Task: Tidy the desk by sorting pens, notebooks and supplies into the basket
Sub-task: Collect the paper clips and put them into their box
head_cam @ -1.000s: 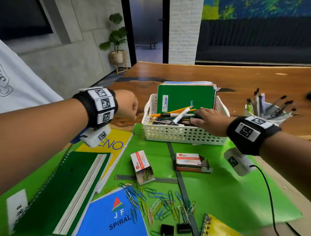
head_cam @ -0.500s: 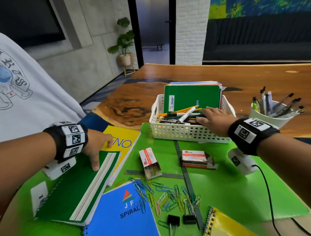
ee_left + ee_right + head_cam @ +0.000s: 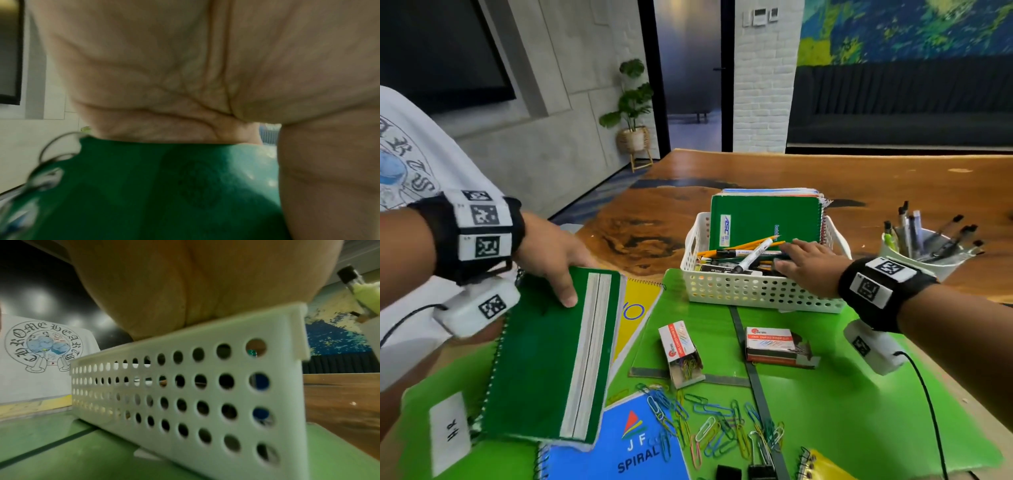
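Now we see the left hand (image 3: 551, 260) gripping the far end of a dark green spiral notebook (image 3: 551, 356), thumb on top of the cover and fingers hidden beneath; the left wrist view shows the palm right against that cover (image 3: 156, 186). Its far end is raised above the yellow notebook (image 3: 635, 308) beside it, while its near end overlaps a blue notebook (image 3: 633, 448). The right hand (image 3: 808, 263) lies flat with straight fingers over the pens (image 3: 743, 257) inside the white basket (image 3: 750, 291), holding nothing. That basket stands on the green mat (image 3: 859, 411) on the bench, with another green notebook (image 3: 763, 219) upright in it. Loose paper clips (image 3: 709, 421) and two clip boxes (image 3: 681, 353) lie on the mat nearer us.
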{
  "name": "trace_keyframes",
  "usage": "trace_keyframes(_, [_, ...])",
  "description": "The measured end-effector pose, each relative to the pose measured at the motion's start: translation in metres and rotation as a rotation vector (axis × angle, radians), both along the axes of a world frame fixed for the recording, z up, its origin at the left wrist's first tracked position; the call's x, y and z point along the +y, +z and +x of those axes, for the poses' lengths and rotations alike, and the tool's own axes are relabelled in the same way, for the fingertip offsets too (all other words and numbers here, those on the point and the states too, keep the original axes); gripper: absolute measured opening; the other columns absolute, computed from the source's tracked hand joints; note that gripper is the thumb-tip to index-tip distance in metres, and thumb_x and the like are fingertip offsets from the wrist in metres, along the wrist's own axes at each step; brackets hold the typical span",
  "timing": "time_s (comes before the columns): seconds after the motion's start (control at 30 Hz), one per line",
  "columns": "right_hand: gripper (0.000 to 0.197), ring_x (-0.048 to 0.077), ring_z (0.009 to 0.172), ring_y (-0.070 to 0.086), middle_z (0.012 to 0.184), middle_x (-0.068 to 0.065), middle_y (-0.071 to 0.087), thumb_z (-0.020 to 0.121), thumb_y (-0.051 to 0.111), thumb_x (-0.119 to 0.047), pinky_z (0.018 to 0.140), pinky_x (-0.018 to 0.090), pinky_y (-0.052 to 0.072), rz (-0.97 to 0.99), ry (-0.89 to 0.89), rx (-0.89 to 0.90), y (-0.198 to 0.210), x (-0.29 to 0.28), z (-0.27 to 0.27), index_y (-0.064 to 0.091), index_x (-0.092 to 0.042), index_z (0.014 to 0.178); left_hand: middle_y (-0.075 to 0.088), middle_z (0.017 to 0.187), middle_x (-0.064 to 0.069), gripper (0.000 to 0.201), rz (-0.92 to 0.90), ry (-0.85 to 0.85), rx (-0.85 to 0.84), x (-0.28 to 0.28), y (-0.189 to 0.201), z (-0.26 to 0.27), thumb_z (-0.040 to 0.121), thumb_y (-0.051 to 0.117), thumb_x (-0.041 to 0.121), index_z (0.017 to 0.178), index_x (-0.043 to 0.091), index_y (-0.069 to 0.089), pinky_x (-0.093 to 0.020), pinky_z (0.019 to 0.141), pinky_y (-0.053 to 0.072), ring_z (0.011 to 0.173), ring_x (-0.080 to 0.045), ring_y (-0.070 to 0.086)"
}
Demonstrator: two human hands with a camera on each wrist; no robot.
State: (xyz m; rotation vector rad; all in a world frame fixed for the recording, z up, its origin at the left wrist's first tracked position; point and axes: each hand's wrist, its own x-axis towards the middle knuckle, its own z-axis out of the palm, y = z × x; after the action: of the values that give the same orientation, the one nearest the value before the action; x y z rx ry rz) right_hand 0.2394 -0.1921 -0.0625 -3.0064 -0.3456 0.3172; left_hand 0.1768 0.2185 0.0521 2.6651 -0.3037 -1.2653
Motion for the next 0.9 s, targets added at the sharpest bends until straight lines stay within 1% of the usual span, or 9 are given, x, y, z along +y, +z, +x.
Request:
trace_keyframes(0.07, [0.064,0.032,0.147,0.029,0.163,0.013,0.024,0.102,0.029,-0.061,0.119,0.047,0.026,-0.043,0.037,0.064,0.014,0.000,0.003,0.028,-0.022,0.153,0.075,0.107,-0.016,0.033,-0.133,0.100,0.058,-0.008,0.035,0.004,0.078,0.080,0.006,0.109,0.008,0.070,-0.035,0.078,0.059,0.091,-0.026,0.074])
trace_keyframes(0.17, [0.066,0.032,0.122,0.057,0.141,0.014,0.053,0.095,0.048,-0.064,0.101,0.039,0.047,-0.150,0.052,0.014,0.048,-0.001,0.015,0.045,-0.018,0.142,0.072,0.107,-0.025,0.055,-0.358,0.301,-0.056,-0.019,0.078,0.013,0.053,0.093,0.013,0.104,0.005,0.074,-0.041,0.073,0.062,0.089,-0.036,0.074])
trace_keyframes(0.27, [0.069,0.032,0.123,0.056,0.142,0.014,0.053,0.094,0.054,-0.060,0.097,0.036,0.047,-0.203,0.011,-0.129,0.082,0.001,0.036,0.044,-0.017,0.146,0.071,0.115,-0.021,0.050,-0.515,0.386,-0.277,-0.031,0.107,0.028,0.069,0.072,0.000,0.119,0.006,0.068,-0.045,0.085,0.058,0.103,-0.037,0.070])
trace_keyframes(0.37, [0.080,0.034,0.131,0.049,0.152,0.012,0.042,0.089,0.062,-0.060,0.103,0.041,0.044,-0.202,-0.055,-0.196,0.093,0.003,0.063,0.035,-0.019,0.152,0.071,0.122,-0.007,0.044,-0.624,0.471,-0.510,-0.042,0.116,0.051,0.091,0.049,-0.008,0.126,0.015,0.063,-0.040,0.087,0.058,0.110,-0.028,0.068])
trace_keyframes(0.43, [0.090,0.034,0.141,0.039,0.160,0.010,0.030,0.087,0.066,-0.059,0.110,0.042,0.038,-0.213,-0.097,-0.193,0.091,0.005,0.078,0.025,-0.017,0.156,0.067,0.127,-0.007,0.043,-0.684,0.551,-0.681,-0.052,0.112,0.071,0.098,0.042,-0.009,0.128,0.016,0.060,-0.045,0.090,0.055,0.111,-0.029,0.065])
trace_keyframes(0.53, [0.095,0.032,0.149,0.026,0.164,0.008,0.021,0.088,0.068,-0.053,0.118,0.040,0.027,-0.211,-0.134,-0.184,0.083,0.005,0.095,0.017,-0.013,0.157,0.065,0.119,-0.007,0.039,-0.786,0.702,-0.888,-0.067,0.092,0.103,0.100,0.040,-0.009,0.115,0.020,0.061,-0.049,0.095,0.049,0.099,-0.026,0.063])
trace_keyframes(0.67, [0.099,0.036,0.133,0.046,0.153,0.012,0.039,0.081,0.078,-0.045,0.105,0.043,0.045,-0.191,-0.163,-0.115,0.070,0.001,0.108,0.020,-0.018,0.156,0.068,0.112,-0.007,0.035,-0.703,0.783,-1.160,-0.075,0.050,0.148,0.091,0.052,-0.002,0.115,0.020,0.066,-0.040,0.096,0.052,0.102,-0.026,0.064])
trace_keyframes(0.77, [0.088,0.038,0.129,0.040,0.141,0.012,0.037,0.079,0.075,-0.052,0.103,0.049,0.046,-0.246,-0.167,-0.173,0.067,-0.001,0.108,0.030,-0.031,0.151,0.066,0.110,-0.004,0.030,-0.653,0.850,-1.198,-0.087,0.016,0.175,0.090,0.053,0.008,0.117,0.017,0.064,-0.033,0.088,0.051,0.098,-0.025,0.062])
trace_keyframes(0.9, [0.076,0.036,0.131,0.035,0.142,0.011,0.035,0.083,0.073,-0.049,0.102,0.046,0.042,-0.229,-0.159,-0.177,0.064,-0.008,0.109,0.038,-0.034,0.148,0.060,0.115,-0.004,0.042,-0.720,0.859,-1.141,-0.119,-0.010,0.191,0.093,0.050,0.006,0.135,0.011,0.051,-0.031,0.083,0.047,0.095,-0.022,0.054])
